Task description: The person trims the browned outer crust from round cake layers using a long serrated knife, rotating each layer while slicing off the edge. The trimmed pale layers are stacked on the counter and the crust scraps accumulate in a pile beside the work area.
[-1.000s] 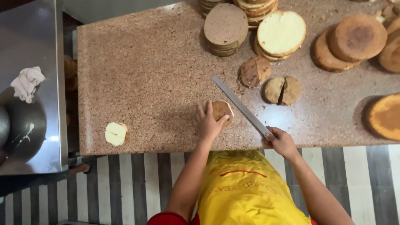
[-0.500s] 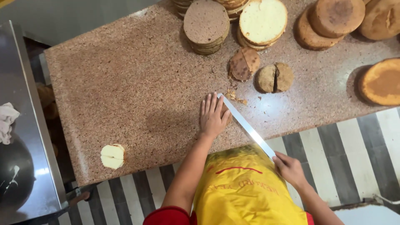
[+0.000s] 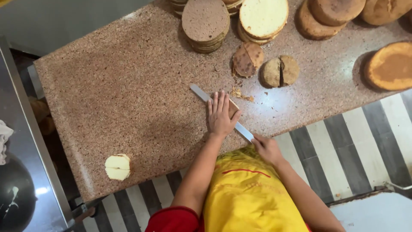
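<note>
My left hand lies flat, fingers together, on top of a small round cake piece on the speckled stone counter. Only the brown edge of that piece shows beside my thumb. My right hand grips the handle of a long knife near the counter's front edge. The blade runs level under my left palm, and its tip sticks out to the left of my fingers. Crumbs lie just beyond my fingertips.
Two small split cake rounds lie behind my hands. Stacks of round sponge layers line the back edge, with a golden cake at the right. A pale cake piece sits at the front left corner. A steel table stands left.
My left hand has flattened over the small cake piece and the blade has slid leftward beneath the palm. The view has shifted, so the counter now sits further right.
</note>
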